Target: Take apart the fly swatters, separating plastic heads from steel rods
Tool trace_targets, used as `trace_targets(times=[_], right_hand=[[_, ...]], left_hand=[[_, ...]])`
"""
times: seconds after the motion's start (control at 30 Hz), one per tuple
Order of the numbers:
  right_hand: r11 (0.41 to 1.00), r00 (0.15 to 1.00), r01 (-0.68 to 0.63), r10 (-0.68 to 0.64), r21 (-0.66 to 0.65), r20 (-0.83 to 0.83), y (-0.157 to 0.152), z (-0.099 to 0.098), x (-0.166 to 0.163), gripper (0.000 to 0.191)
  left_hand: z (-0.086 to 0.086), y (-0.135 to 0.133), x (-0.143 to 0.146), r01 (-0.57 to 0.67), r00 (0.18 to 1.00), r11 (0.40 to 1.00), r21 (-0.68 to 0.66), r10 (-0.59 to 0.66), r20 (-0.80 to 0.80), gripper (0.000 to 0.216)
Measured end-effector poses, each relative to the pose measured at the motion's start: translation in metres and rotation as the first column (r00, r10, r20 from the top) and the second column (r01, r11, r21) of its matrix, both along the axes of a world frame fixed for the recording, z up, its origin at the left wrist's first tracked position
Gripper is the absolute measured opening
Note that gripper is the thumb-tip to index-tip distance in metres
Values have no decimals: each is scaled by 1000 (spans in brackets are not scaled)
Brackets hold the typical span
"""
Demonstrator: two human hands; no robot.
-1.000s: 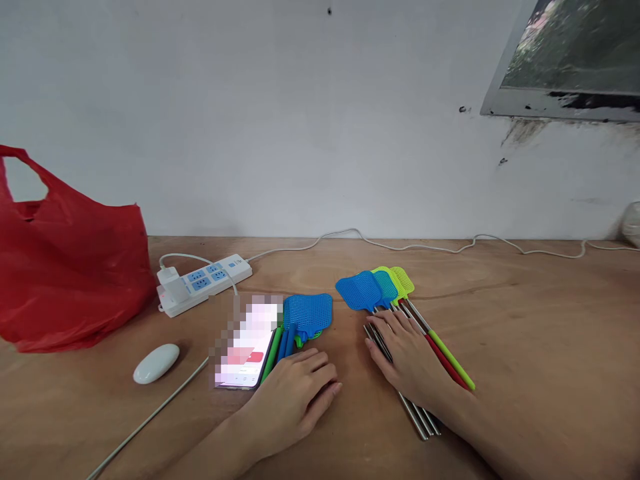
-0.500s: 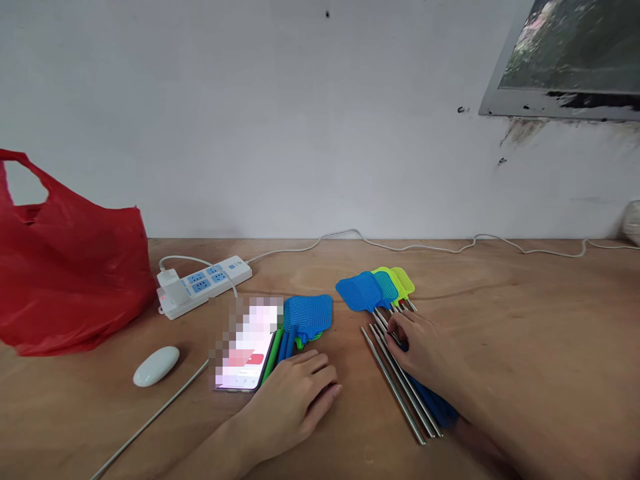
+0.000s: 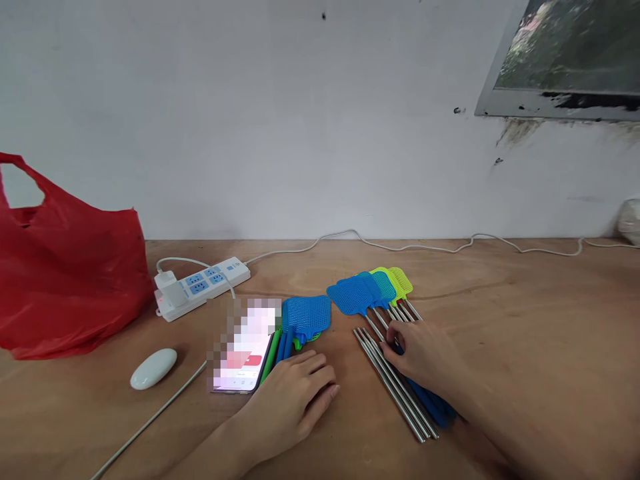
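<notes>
Several fly swatters [image 3: 350, 295] lie fanned on the wooden table [image 3: 525, 320], with blue, teal and yellow-green mesh heads and steel shafts. My right hand [image 3: 425, 357] rests on their shafts with the fingers curled, fingertips pinching the shafts just behind the heads. Blue handles [image 3: 433, 403] show under my wrist. Bare steel rods [image 3: 395, 390] lie beside them on the left. Another swatter bunch with a blue head [image 3: 307, 315] lies next to a lit phone [image 3: 245, 350]. My left hand [image 3: 295, 393] lies flat on the table at that bunch's handle ends, fingers stretched and holding nothing.
A red plastic bag [image 3: 65, 280] stands at the left. A white power strip [image 3: 203, 287] with a plugged charger, a white oval object [image 3: 153, 368] and a cable [image 3: 150, 420] lie near it. A white cord [image 3: 425, 247] runs along the wall.
My right hand went from lying flat on the handles to curled fingers on the shafts. The red and green handles are now hidden, and the fanned swatters shifted slightly left. My left hand stayed.
</notes>
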State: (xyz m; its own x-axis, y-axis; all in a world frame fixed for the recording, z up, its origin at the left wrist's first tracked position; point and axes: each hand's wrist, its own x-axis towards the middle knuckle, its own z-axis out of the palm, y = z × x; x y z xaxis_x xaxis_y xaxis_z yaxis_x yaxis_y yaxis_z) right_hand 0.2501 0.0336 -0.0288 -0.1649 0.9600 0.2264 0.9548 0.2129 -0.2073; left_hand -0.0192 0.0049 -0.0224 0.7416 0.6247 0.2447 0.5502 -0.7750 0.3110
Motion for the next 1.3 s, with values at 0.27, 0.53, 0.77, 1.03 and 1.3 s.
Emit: trace_targets(times=[0.27,0.53,0.77,1.03,1.3], right_hand=[[999,994,36,-34,19,-105,1,-3,-2,14],[1000,936,15,-13,5,-352,0,0,-2,11],[996,989,-64,72,66,-128,-17,-4,-22,46],[1000,997,0,-2,18,80,-13,-3,-19,42],[1000,999,21,-22,22,39,-6,0,-7,29]], left_hand=[[-1,1,-1,-4,1000,1000,-18,4,7,23],[0,0,-1,5,1000,1000,-6,-5,1,23],[0,1,0,-6,1000,1000,16,6,-13,24],[0,1,0,-4,1000,1000,21,4,-9,24],[2,0,-1,11,1000,1000,16,-11,-4,25]])
